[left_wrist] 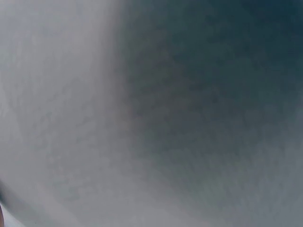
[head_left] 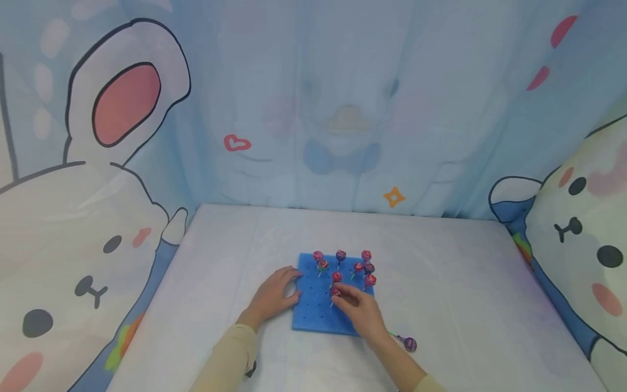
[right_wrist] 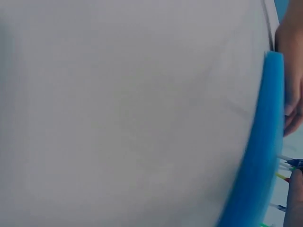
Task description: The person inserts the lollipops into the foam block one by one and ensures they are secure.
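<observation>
A blue foam board (head_left: 308,318) with rows of small holes lies on the white-covered table. Several lollipops in red and purple wrappers stand in it by their sticks, mostly in its far and right parts. Over the board's middle, my right hand (head_left: 364,316) pinches a red-wrapped lollipop (head_left: 335,293) by its head, the stick pointing down at the board. Just behind it stands another red lollipop (head_left: 336,276). My left hand (head_left: 271,294) rests at the board's left edge, thumb and fingers spread against it. In the right wrist view the board's blue side (right_wrist: 265,132) shows, with sticks rising from it.
Beside my right wrist a purple-wrapped lollipop (head_left: 410,344) lies on the table (head_left: 460,294). A small dark object (head_left: 251,370) pokes out by the left sleeve (head_left: 227,351). A light blue curtain (head_left: 343,179) with cartoon animals hangs behind and at both sides.
</observation>
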Demonstrator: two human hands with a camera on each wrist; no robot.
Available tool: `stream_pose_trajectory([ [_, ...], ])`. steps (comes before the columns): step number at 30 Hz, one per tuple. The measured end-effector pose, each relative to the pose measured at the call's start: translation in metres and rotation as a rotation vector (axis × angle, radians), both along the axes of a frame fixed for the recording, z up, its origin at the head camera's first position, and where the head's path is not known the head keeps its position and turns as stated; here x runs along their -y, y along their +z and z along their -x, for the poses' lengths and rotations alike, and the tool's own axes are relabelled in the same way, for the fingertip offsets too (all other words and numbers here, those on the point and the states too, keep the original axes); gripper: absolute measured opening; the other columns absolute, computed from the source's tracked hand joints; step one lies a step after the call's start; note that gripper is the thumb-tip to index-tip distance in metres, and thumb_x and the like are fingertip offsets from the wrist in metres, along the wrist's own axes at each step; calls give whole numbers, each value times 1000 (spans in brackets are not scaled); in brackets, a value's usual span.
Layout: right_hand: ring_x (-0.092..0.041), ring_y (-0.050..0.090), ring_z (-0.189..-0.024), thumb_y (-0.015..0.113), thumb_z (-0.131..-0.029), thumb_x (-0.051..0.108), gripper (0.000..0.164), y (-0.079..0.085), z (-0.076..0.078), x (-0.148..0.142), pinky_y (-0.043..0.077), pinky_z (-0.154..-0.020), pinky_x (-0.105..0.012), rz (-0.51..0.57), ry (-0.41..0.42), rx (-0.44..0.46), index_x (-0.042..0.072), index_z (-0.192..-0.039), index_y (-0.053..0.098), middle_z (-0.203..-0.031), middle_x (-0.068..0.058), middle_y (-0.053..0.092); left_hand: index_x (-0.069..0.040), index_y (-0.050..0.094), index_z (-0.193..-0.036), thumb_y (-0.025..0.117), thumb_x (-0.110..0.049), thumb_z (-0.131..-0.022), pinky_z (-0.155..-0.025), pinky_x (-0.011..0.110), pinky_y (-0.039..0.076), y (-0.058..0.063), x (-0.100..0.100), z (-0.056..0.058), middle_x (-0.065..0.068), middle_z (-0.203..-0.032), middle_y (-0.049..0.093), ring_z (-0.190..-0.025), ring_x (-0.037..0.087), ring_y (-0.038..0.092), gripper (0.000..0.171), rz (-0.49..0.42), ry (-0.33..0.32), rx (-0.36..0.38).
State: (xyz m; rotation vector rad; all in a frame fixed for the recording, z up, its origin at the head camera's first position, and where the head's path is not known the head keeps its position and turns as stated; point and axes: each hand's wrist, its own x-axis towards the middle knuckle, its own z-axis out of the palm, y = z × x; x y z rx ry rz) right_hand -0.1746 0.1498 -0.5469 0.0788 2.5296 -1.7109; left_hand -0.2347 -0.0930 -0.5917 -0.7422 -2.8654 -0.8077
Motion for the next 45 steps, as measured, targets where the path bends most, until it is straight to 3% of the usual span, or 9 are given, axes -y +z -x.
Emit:
stream_pose_trajectory([
  [10, -26, 64, -114, 72, -88, 32, 43, -4, 4, -1, 53, -94, -39, -9, 14, 22, 11, -125, 67, -123, -11, 67, -18, 56, -133, 62, -38, -91, -113, 37, 36, 3, 0, -1, 3, -138, 53, -134, 20, 45, 46, 0, 3, 6],
  [17, -24, 64, -113, 72, -89, 31, 42, -5, 3, -2, 53, -93, -37, 6, 31, 27, 12, -126, 67, -123, -10, 67, -16, 57, -131, 63, -35, -90, -111, 39, 38, 2, 1, -2, 5, -137, 54, -131, 23, 47, 45, -8, -6, -30],
  [32, -22, 61, -119, 72, -89, 23, 44, 10, -5, -22, 52, -93, -28, 108, 53, 38, 10, -130, 63, -130, -7, 63, -17, 57, -131, 63, -36, -90, -111, 38, 38, 1, 2, -1, 4, -137, 54, -132, 22, 47, 46, -3, -15, -37],
  [38, -20, 62, -117, 68, -92, 19, 37, 16, -15, -36, 53, -93, -28, 28, 32, 53, 13, -128, 64, -126, -5, 65, -16, 57, -132, 63, -36, -90, -112, 38, 38, 3, 2, -1, 4, -137, 55, -132, 22, 47, 46, -8, -21, -34],
  [45, -19, 66, -108, 67, -93, 17, 25, 14, -24, -58, 56, -90, -33, -257, 39, -21, 13, -118, 69, -113, -1, 70, -16, 58, -131, 64, -36, -89, -111, 38, 39, 1, 1, -1, 4, -136, 55, -131, 22, 48, 47, -18, -22, -49],
])
